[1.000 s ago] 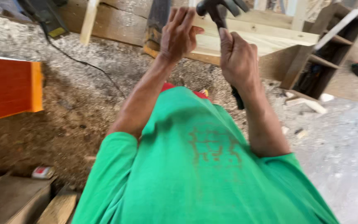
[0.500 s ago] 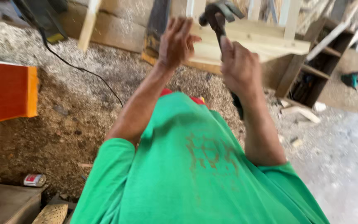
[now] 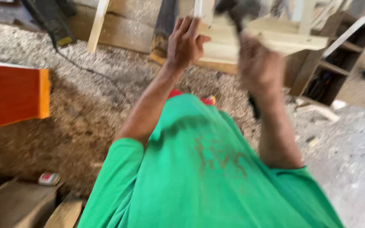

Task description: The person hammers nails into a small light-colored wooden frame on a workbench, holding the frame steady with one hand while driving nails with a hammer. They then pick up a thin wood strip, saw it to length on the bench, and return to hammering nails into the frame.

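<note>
Pale, unpainted wooden frame of planed boards (image 3: 271, 40) stands on the sawdust-strewn floor (image 3: 77, 114), near its far edge, with the left hand (image 3: 185, 42) at the frame's left end, fingers loosely spread against the wood. Half a second ago the right hand (image 3: 260, 69) was sharp; now it is smeared with blur and a little lower, fingers wrapped round the dark-handled hammer (image 3: 238, 12), whose head hangs over the frame's top board, so a blow seems underway.
</note>
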The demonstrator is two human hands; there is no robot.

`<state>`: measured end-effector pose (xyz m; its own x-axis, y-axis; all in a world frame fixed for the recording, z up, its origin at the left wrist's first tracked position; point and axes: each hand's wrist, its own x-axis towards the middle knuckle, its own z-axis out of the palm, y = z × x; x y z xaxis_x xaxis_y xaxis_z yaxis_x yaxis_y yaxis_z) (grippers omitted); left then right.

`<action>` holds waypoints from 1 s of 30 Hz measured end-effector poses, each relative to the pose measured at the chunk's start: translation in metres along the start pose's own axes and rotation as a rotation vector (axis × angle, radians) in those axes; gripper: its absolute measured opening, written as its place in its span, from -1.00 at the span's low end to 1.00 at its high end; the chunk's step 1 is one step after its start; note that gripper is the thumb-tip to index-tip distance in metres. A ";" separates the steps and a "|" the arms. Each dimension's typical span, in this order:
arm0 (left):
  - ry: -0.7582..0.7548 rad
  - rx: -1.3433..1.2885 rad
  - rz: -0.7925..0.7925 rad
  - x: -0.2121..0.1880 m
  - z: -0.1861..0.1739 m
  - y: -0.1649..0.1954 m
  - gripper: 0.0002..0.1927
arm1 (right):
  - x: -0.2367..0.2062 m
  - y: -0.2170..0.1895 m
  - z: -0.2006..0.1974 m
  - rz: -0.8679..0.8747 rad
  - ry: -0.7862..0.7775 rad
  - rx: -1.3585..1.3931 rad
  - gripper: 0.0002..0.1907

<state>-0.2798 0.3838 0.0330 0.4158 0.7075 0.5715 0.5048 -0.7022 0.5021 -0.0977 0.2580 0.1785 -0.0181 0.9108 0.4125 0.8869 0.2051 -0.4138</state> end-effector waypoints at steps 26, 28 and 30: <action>-0.039 -0.219 -0.166 -0.005 0.003 0.002 -0.46 | 0.020 -0.036 -0.005 0.451 -0.310 -0.031 -0.53; -0.067 -0.200 -0.149 -0.006 0.003 0.001 -0.48 | 0.018 -0.042 -0.032 0.271 -0.105 0.039 -0.48; -0.034 -0.187 -0.108 -0.004 0.007 -0.002 -0.50 | 0.019 -0.045 -0.054 0.363 -0.040 0.172 -0.50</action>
<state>-0.2774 0.3824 0.0252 0.3937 0.7794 0.4874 0.4001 -0.6226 0.6725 -0.1134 0.2466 0.2484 0.2615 0.9475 0.1838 0.7485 -0.0789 -0.6584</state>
